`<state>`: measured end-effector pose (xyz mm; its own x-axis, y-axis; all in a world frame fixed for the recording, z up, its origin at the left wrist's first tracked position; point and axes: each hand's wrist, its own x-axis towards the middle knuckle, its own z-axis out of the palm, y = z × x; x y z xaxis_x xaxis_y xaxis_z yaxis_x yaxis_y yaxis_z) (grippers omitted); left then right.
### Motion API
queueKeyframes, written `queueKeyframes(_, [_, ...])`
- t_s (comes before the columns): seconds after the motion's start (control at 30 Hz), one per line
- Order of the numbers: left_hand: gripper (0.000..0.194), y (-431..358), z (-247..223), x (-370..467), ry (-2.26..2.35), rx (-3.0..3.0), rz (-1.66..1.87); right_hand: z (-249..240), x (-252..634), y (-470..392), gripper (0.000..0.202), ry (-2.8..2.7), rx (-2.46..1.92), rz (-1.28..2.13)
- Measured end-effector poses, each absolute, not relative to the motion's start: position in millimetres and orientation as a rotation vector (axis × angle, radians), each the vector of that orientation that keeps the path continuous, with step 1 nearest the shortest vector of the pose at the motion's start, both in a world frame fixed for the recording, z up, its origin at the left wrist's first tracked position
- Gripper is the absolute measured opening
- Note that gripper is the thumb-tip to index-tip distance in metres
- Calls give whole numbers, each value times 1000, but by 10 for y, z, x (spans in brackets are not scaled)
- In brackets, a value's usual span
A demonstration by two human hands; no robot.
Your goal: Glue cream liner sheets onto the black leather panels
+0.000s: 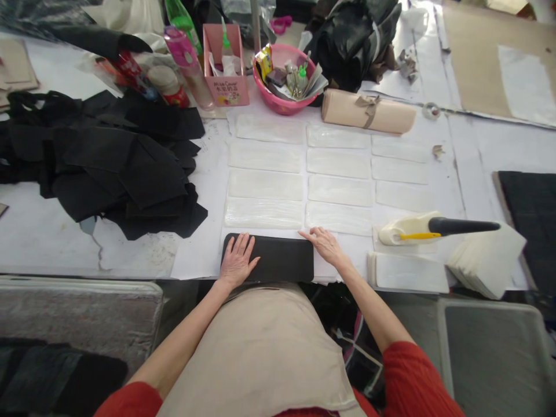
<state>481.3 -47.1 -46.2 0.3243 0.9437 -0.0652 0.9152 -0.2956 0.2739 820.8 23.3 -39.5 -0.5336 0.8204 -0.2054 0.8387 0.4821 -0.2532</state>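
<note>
A black rectangular panel (282,259) with rounded corners lies at the table's front edge. My left hand (237,262) rests flat on its left end, fingers spread. At the panel's upper right corner is my right hand (325,243), its index finger stretched out to the edge and the other fingers loosely bent; I see nothing held in it. Just beyond the panel, rows of whitish rectangular pieces (264,185) with a wet-looking sheen lie on white paper. To the right stand a cream glue pot (391,231) with a black-handled brush (463,225) and a stack of white rectangles (408,272).
Black cut pieces (117,150) are heaped at the left. Along the back are a pink box (226,87), a pink basket (282,104) of small items and a tied beige roll (347,108). More white pieces (490,260) fan out at the right, near a black mat (532,220).
</note>
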Motion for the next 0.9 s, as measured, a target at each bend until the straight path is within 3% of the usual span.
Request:
queueKeyframes(0.3, [63, -474, -477, 4811, 1678, 2295, 202, -400, 8155, 412, 55, 2642, 1248, -458])
queueKeyframes(0.57, [63, -474, -498, 4809, 1688, 2296, 201, -407, 8264, 374, 43, 2672, 1337, -512])
queueKeyframes(0.73, [63, -492, -529, 4801, 1680, 2343, 257, -378, 8469, 3, 24, 2566, 2029, -849])
queueKeyframes(0.9, [61, -471, -544, 4790, 1695, 2406, 237, -431, 8524, -540, 43, 1824, 2902, -1438])
